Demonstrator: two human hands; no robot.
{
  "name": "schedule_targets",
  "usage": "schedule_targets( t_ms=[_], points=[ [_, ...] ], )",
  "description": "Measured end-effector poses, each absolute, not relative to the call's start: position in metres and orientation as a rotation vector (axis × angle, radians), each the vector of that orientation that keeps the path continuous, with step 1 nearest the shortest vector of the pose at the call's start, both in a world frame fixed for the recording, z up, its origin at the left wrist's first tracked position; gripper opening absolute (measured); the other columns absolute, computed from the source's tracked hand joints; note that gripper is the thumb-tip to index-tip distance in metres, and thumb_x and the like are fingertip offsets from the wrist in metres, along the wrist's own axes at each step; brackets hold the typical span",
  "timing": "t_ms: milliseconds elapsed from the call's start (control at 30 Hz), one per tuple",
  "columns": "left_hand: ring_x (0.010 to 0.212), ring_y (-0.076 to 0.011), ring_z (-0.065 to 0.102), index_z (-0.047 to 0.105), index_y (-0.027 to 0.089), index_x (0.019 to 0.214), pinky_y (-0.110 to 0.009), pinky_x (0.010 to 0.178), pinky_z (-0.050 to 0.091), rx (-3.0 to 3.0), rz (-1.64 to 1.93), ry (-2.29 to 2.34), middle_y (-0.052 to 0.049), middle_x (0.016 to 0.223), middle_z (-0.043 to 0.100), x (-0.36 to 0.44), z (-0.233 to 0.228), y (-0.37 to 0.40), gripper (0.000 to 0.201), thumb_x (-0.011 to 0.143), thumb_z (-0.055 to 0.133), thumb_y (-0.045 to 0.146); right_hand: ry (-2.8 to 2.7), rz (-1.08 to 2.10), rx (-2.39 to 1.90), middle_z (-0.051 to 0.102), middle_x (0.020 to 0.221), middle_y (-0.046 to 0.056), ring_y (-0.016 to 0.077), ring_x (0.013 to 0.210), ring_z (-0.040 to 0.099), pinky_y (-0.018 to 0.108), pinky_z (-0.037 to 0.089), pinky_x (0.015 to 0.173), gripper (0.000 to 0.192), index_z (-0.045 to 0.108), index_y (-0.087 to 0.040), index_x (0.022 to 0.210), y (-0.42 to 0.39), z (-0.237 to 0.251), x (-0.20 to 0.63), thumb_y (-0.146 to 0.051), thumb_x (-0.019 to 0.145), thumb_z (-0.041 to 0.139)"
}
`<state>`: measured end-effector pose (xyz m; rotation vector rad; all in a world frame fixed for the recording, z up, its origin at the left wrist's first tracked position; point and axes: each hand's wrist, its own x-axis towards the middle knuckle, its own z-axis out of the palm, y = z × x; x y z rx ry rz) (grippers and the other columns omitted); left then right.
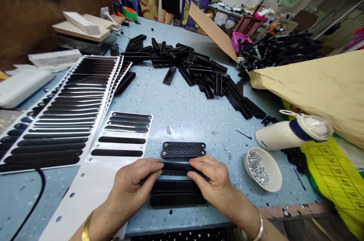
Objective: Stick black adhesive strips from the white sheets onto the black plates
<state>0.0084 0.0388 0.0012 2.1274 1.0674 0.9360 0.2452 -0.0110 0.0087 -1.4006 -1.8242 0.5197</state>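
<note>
Between my hands lies a black strip-shaped piece (176, 168) with a smooth, shiny top. My left hand (136, 180) pinches its left end, and my right hand (212, 176) grips the right end. Just beyond it sit two black bars (183, 149) with a crosshatched face and a round metal insert at each end. Nearer to me are more smooth black bars (178, 199), partly hidden by my right hand. To the left, a white sheet (147, 135) carries several black adhesive strips (122, 140), with bare backing below.
Larger sheets of black strips (57, 123) cover the left side. A heap of black bars (193, 63) spreads across the back. On the right are a white bowl (277, 180) of small metal parts, a white bottle (275, 135) lying tilted and a yellow bag (327, 165). Someone stands behind the table.
</note>
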Motion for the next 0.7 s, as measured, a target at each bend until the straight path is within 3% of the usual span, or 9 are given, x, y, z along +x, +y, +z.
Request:
schedule_targets(
  t_ms=[367,700],
  points=[
    [0.081,-0.0164,0.075,0.074,0.025,0.094,-0.027,0.076,0.062,2.132,0.919,1.082,0.000,0.091,0.079,0.0063,-0.0009,0.0388,0.016,0.086,0.061,0.019,-1.592,0.687,-1.397,0.077,0.090,0.008,0.0210,0.080,0.071,0.039,0.061,0.072,0.020,0.077,-0.020,0.097,-0.0140,0.0046,0.2446,-0.014,0.080,0.070],
    [0.078,-0.0172,0.075,0.075,0.026,0.091,-0.027,0.074,0.063,2.099,0.929,1.092,0.000,0.089,0.079,0.0098,0.0027,0.0416,0.016,0.085,0.061,0.022,-1.662,0.600,-1.441,0.076,0.091,0.009,0.0220,0.081,0.071,0.039,0.061,0.073,0.027,0.074,-0.017,0.104,-0.0156,0.0065,0.2520,-0.016,0.078,0.069]
  ],
)
